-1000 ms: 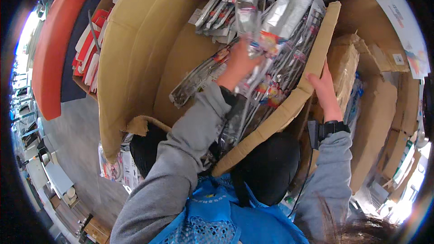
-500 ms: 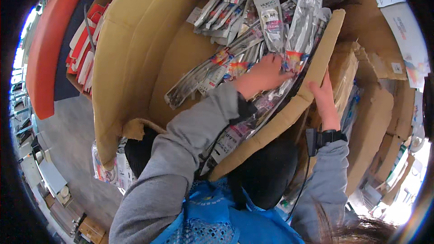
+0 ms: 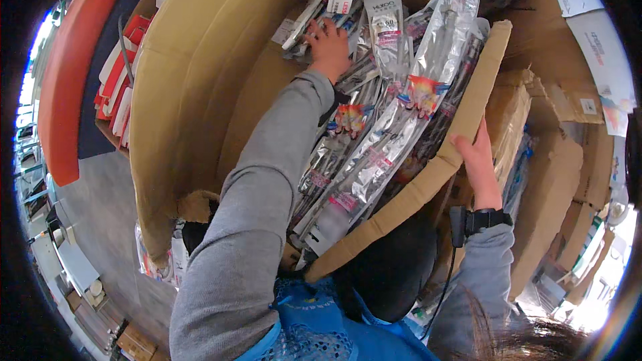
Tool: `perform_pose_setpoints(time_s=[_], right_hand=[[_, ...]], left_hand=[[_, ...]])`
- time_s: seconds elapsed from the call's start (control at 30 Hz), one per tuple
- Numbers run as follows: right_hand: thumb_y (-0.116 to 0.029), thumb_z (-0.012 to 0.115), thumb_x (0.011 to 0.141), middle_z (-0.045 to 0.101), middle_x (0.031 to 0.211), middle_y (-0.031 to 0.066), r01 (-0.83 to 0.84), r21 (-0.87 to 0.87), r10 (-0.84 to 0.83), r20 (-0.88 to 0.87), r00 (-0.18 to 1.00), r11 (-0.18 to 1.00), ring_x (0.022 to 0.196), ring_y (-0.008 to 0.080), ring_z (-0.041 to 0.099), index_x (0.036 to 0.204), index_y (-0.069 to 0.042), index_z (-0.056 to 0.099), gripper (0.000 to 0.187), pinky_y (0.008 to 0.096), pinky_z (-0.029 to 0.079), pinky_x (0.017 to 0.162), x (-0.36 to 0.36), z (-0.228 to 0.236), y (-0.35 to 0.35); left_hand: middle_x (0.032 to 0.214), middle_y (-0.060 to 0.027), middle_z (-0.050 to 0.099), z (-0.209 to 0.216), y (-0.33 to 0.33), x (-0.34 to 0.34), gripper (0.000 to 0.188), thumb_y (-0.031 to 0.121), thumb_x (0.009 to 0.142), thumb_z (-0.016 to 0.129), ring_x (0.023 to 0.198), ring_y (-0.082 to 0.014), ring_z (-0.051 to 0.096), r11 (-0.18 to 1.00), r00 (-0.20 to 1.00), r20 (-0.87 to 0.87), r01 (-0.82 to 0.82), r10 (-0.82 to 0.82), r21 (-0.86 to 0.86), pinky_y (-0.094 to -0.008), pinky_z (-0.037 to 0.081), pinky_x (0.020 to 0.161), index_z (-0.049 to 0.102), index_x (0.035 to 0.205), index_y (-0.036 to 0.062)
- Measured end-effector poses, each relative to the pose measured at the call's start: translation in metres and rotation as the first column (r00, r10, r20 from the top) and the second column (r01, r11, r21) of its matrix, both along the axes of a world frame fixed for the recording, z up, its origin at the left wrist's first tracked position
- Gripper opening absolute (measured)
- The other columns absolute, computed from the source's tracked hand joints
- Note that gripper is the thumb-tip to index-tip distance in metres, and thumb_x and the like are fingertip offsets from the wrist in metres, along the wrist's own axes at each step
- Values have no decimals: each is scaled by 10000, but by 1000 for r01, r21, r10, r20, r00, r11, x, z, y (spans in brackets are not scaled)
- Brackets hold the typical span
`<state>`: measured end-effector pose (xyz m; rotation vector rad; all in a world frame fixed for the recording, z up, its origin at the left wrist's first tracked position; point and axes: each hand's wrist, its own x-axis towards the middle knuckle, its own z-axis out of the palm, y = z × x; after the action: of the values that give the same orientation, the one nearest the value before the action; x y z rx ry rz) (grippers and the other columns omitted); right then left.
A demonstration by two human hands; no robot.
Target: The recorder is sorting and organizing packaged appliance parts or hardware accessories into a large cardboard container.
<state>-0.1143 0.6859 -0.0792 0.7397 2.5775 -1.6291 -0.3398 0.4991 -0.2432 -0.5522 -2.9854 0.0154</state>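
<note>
Partly hidden, silvery plastic packets [image 3: 302, 31] lie under the left hand [image 3: 328, 52], its fingers spread (whether it grips one, I cannot tell). The right hand [image 3: 477, 166] clasps the cardboard box rim [image 3: 431, 175], fingertips concealed; long foil sleeves [image 3: 376, 155] overlap between the hands.

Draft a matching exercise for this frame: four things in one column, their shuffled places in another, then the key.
Things:
1. Bare left hand
2. Bare right hand
3. Long, silver plastic packets
4. Blue mesh garment

Places:
A. At the right rim of the brown cardboard box
B. Worn by the person
C. Over small grey plastic packets
D. Lying lengthwise inside the box

Pairs: 1-C, 2-A, 3-D, 4-B
</note>
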Motion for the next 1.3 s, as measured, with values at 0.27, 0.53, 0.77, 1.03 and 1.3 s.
perform_pose_setpoints(time_s=[0.27,0.53,0.77,1.03,1.3], right_hand=[[-69,545,686,419,1208,103,-6,-55,3,-51,999,998,1064,162,434,1331,-4,183,743,257,334,906,2,-1,0],[-71,540,684,405,1224,112,-17,-10,17,-28,999,1000,1078,168,425,1334,-1,170,751,259,323,917,0,-5,1],[-93,541,680,447,1181,139,-6,30,7,-45,999,1000,1045,191,460,1333,9,146,770,265,346,895,-5,-11,-3],[-125,550,673,498,1120,176,-48,139,62,-96,993,989,1022,237,503,1330,9,134,789,287,371,880,-2,-14,3],[-149,572,654,525,1073,218,-40,240,68,-108,992,970,997,317,523,1330,-19,135,815,328,398,852,0,-23,10]], left_hand=[[1150,-200,388,-19,-3,-15,683,228,569,703,1037,-336,408,991,997,-59,65,-59,115,-486,401,796,409,1166,75],[1054,-211,416,-5,-37,-49,766,208,527,733,957,-353,467,973,996,-16,86,-84,215,-442,459,738,364,1168,8],[1083,-286,449,-28,-8,-41,830,255,527,720,902,-402,538,967,991,123,-85,57,241,-430,481,724,307,1186,-37],[984,-199,547,29,-68,-78,591,291,536,690,885,-301,562,955,892,441,-41,-97,292,-377,456,739,521,1008,-23],[752,-48,434,90,-170,-46,134,166,754,522,783,-153,416,667,648,309,423,-696,613,-238,313,718,609,842,116]])
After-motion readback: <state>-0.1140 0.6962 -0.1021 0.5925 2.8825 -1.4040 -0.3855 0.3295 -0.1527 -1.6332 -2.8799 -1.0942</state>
